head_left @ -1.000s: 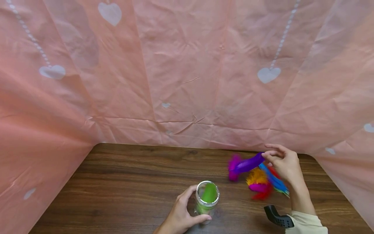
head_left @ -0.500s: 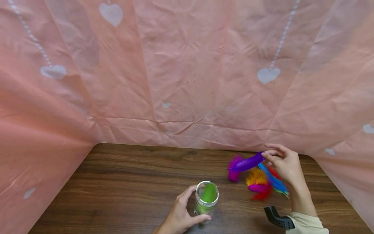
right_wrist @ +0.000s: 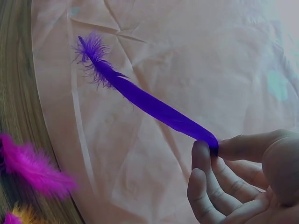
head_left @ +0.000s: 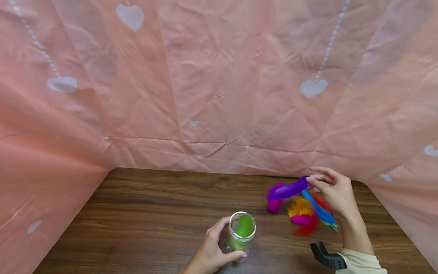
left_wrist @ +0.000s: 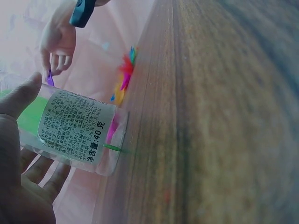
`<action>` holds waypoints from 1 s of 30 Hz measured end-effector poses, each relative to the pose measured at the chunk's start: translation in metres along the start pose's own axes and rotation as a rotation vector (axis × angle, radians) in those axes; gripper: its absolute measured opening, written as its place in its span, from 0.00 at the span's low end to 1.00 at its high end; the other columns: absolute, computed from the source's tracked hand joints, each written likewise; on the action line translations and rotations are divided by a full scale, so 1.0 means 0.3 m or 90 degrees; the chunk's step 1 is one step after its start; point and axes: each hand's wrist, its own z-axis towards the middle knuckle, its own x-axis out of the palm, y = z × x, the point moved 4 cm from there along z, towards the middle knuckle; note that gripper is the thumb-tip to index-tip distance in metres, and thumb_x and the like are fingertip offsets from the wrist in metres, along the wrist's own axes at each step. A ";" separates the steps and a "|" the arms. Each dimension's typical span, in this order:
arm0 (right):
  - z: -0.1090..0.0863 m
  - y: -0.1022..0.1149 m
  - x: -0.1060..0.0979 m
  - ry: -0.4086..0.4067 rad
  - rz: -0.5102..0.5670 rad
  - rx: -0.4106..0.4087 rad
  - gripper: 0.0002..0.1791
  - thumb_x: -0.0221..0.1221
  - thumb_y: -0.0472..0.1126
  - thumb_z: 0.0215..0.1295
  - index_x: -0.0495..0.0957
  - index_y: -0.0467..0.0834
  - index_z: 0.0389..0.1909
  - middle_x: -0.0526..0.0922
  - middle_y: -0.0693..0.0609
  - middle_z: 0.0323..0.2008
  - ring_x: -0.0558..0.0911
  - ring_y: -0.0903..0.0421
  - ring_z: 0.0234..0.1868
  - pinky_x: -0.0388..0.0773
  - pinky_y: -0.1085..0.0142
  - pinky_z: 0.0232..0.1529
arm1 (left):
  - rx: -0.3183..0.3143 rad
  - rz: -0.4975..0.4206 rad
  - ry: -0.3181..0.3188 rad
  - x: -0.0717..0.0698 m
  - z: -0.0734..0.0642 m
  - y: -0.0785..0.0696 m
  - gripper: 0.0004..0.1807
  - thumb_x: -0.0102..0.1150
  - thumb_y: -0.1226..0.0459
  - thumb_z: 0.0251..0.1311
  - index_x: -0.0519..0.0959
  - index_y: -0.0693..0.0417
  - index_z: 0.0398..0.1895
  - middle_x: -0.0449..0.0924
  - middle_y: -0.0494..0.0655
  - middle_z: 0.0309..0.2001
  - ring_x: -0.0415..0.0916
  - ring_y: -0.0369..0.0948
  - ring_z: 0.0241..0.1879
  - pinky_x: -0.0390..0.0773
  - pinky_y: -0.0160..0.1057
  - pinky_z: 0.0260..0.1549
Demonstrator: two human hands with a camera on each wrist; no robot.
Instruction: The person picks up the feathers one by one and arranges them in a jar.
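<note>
A clear jar (head_left: 242, 239) stands without a lid on the table, a green feather (head_left: 245, 226) inside it. My left hand (head_left: 216, 247) is wrapped round its side, thumb in front. The left wrist view shows the jar's printed label (left_wrist: 77, 128) and a bit of magenta near its base. In the air to the right, my right hand (head_left: 337, 194) pinches the tip of a purple feather (right_wrist: 154, 107) between thumb and fingers. The feather's fluffy end points away from the hand, to the left. Beneath it lies a magenta feather (head_left: 273, 204), partly covered in the head view.
A loose pile of feathers lies under my right hand: an orange feather (head_left: 299, 206), a blue feather (head_left: 319, 209) and a red feather (head_left: 308, 225) among them. A pink curtain (head_left: 219, 95) with hearts surrounds the wooden table (head_left: 154, 220) at the back and sides.
The purple feather has risen slightly and levelled out, its free end swinging up and left. My left hand and the jar stay in place.
</note>
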 end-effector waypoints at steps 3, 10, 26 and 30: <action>-0.002 0.009 0.002 0.004 0.044 -0.009 0.18 0.64 0.30 0.70 0.83 0.58 0.48 0.88 0.61 0.30 0.86 0.60 0.25 0.85 0.70 0.29 | -0.002 -0.001 -0.001 -0.001 0.000 0.000 0.46 0.85 0.66 0.44 0.71 0.55 0.68 0.83 0.47 0.55 0.81 0.41 0.55 0.78 0.41 0.59; -0.021 0.036 0.013 0.025 0.105 -0.021 0.15 0.65 0.30 0.69 0.84 0.54 0.48 0.89 0.58 0.31 0.87 0.56 0.25 0.86 0.68 0.30 | -0.003 -0.001 0.000 0.001 -0.001 0.001 0.46 0.85 0.66 0.43 0.71 0.55 0.68 0.83 0.47 0.55 0.81 0.41 0.55 0.78 0.41 0.59; -0.045 0.100 0.028 0.062 0.169 -0.050 0.16 0.64 0.27 0.68 0.85 0.48 0.51 0.89 0.55 0.33 0.86 0.57 0.26 0.86 0.69 0.32 | -0.012 0.000 0.001 0.001 -0.003 0.003 0.45 0.85 0.65 0.44 0.71 0.55 0.68 0.84 0.46 0.55 0.81 0.41 0.54 0.79 0.42 0.59; -0.052 0.113 0.032 0.066 0.179 -0.052 0.17 0.64 0.27 0.68 0.85 0.48 0.52 0.88 0.55 0.33 0.86 0.58 0.26 0.86 0.69 0.32 | -0.012 -0.001 0.002 0.002 -0.004 0.003 0.45 0.85 0.65 0.44 0.71 0.55 0.68 0.84 0.46 0.54 0.82 0.41 0.53 0.79 0.42 0.58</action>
